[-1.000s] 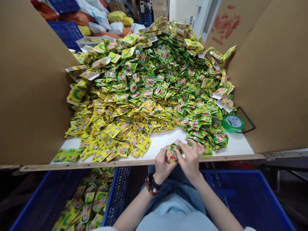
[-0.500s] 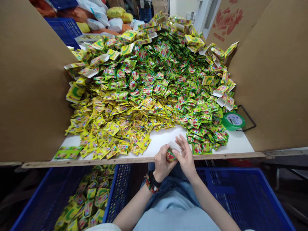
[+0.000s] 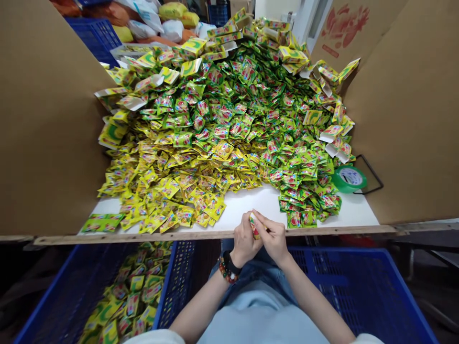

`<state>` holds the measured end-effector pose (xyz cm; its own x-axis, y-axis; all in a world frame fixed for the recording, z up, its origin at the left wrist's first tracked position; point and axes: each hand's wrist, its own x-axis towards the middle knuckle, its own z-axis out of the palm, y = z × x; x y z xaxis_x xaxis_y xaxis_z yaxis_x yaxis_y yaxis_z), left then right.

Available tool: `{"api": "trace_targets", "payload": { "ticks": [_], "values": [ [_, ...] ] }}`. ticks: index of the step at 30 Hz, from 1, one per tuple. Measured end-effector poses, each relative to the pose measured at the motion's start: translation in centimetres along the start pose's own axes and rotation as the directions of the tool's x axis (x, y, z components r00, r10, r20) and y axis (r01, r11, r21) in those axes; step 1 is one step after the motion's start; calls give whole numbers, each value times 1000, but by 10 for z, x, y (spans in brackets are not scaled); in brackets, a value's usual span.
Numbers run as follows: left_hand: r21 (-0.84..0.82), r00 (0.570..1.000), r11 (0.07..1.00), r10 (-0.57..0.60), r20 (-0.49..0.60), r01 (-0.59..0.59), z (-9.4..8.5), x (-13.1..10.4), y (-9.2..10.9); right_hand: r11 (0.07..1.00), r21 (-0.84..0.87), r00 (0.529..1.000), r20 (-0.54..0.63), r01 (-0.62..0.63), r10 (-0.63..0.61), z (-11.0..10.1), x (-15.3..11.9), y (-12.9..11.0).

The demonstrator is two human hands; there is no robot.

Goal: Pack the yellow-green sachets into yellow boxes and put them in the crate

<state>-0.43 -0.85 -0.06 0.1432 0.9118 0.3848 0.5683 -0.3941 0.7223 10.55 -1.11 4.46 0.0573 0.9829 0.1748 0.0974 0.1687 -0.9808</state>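
Just over the table's front edge, a small printed carton (image 3: 255, 229) is pinched between my two hands, mostly covered by fingers. My left hand (image 3: 244, 241) wraps its left side. The fingers of my right hand (image 3: 274, 240) press together on its top end and right side. Beyond the hands, yellow sachets (image 3: 179, 191) lie heaped on the left of the white tabletop (image 3: 251, 204). Green sachets (image 3: 304, 191) pile up on the right and toward the back.
Small cartons, some with open flaps (image 3: 330, 134), lie on the heap's edges. A green tape roll (image 3: 349, 179) sits at right by a black wire frame (image 3: 373, 174). Cardboard walls (image 3: 405, 143) flank the table. Below are blue crates (image 3: 366, 286), the left one holding several filled cartons (image 3: 132, 303).
My right fingers have come down and closed onto the carton's top end. The pale flap that stood up there no longer shows. The view has shifted slightly.
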Motion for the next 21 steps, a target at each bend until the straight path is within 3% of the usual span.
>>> {"api": "trace_targets", "payload": {
  "ticks": [4,10,13,15,17,18,20,21],
  "values": [
    [11,999,1000,-12,-32,12,1,1,-1,996,46,996,34,-80,78,-1,5,-4],
    [23,999,1000,4,-45,-3,2,-1,-2,981,-111,976,171,156,-136,-6,-2,3],
    [-24,998,999,38,-52,-40,2,-1,2,964,-152,965,179,219,-191,-2,-8,5],
    [-38,994,998,46,-100,-50,-8,-4,-1,968,-116,951,244,223,-189,1,-11,4],
    [58,967,998,-8,-254,23,-36,-12,-15,985,-47,935,324,168,-144,0,-13,3],
    [144,929,984,-46,-366,106,-60,-20,-27,992,-25,936,334,127,-111,-2,-13,4],
    [305,760,880,-91,-644,365,-124,-42,-58,997,-34,957,284,66,-54,-9,-12,11],
    [347,681,806,-94,-727,481,-162,-56,-76,998,-55,974,224,35,-22,-14,-11,16]
  ]
}}
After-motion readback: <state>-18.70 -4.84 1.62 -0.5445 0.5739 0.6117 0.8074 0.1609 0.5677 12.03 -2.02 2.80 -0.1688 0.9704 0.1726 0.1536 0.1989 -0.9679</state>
